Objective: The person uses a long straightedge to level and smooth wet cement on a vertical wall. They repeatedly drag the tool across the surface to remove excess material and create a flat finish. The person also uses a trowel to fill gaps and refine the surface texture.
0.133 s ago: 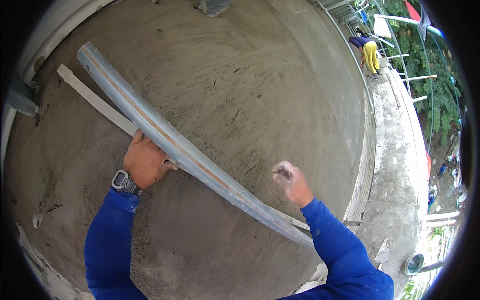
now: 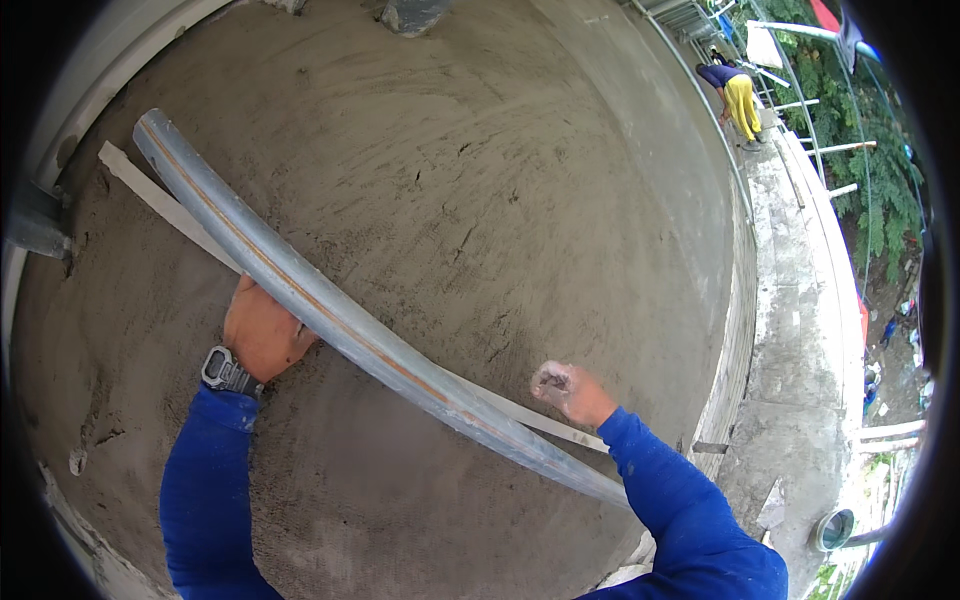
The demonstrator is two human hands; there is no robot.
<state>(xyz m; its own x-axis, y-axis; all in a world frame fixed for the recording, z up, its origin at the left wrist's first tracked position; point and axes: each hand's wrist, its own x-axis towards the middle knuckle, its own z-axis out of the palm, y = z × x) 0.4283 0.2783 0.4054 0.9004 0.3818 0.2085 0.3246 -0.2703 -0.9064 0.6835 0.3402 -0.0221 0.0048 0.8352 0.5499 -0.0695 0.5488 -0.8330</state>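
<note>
A long grey metal bar [image 2: 381, 362] with an orange line along it lies diagonally across grey, trowel-marked mortar. A pale flat strip [image 2: 160, 197] runs alongside and partly beneath it. My left hand [image 2: 264, 328], with a watch at the wrist, is at the bar's lower-left side on the strip, its fingertips mostly hidden. My right hand [image 2: 568, 392], coated with wet grey material, is curled closed just above the bar's right part; what it holds, if anything, I cannot make out.
A grey pipe [image 2: 405, 15] stands at the top, another [image 2: 35, 230] at the left. A railing and a pale concrete ledge [image 2: 790, 400] run down the right. A person in yellow trousers [image 2: 740, 100] bends near the railing. Trees, scaffold tubes and litter lie beyond.
My right hand has moved down, closer to the bar and strip. The bar and my left hand sit slightly further left in the picture, along with the surroundings.
</note>
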